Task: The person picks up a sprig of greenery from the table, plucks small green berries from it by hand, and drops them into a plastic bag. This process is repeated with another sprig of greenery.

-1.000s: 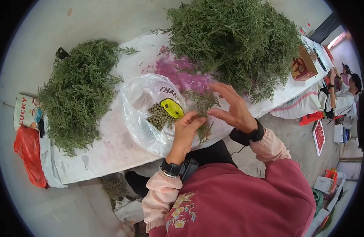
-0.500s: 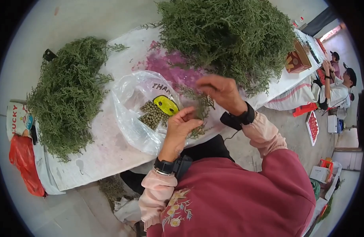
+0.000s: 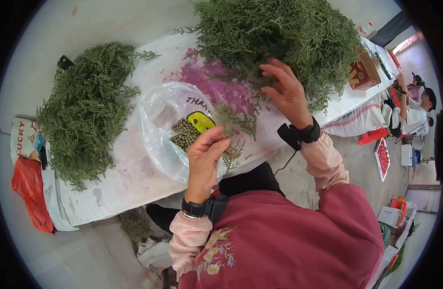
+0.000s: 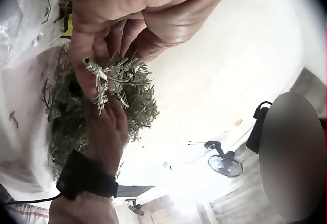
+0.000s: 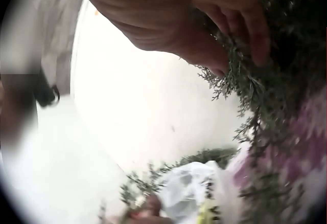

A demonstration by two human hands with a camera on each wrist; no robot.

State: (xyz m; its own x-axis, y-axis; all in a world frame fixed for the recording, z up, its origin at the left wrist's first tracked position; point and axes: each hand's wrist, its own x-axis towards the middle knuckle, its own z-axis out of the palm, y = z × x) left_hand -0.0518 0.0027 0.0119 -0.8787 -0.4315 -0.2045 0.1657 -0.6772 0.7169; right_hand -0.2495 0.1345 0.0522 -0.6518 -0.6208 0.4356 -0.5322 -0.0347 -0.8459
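Between thumb and fingers, my left hand point(image 3: 202, 159) pinches a small evergreen sprig point(image 3: 234, 156); the left wrist view shows its cut stem end by the fingertips. My right hand point(image 3: 288, 96) is at the near edge of a large heap of evergreen branches point(image 3: 279, 33), thumb and fingers spread apart. In the right wrist view, its fingers point(image 5: 258, 45) overlap the foliage. Left of the left hand lies an open clear plastic bag point(image 3: 151, 115) with small round olive-coloured pellets point(image 3: 184, 135) inside. Loose sprigs point(image 3: 245, 123) lie between the hands.
A second evergreen heap point(image 3: 86, 115) covers the table's left side. Pink powder point(image 3: 216, 82) stains the white tabletop point(image 3: 130, 188) behind the bag. A brown box point(image 3: 363, 72) sits at the right, and a red bag point(image 3: 31, 192) hangs at the left end. People sit farther right.
My right hand has moved away from the left hand, up and right to the large heap, its fingers spreading. The left hand has shifted slightly left, keeping hold of a sprig.
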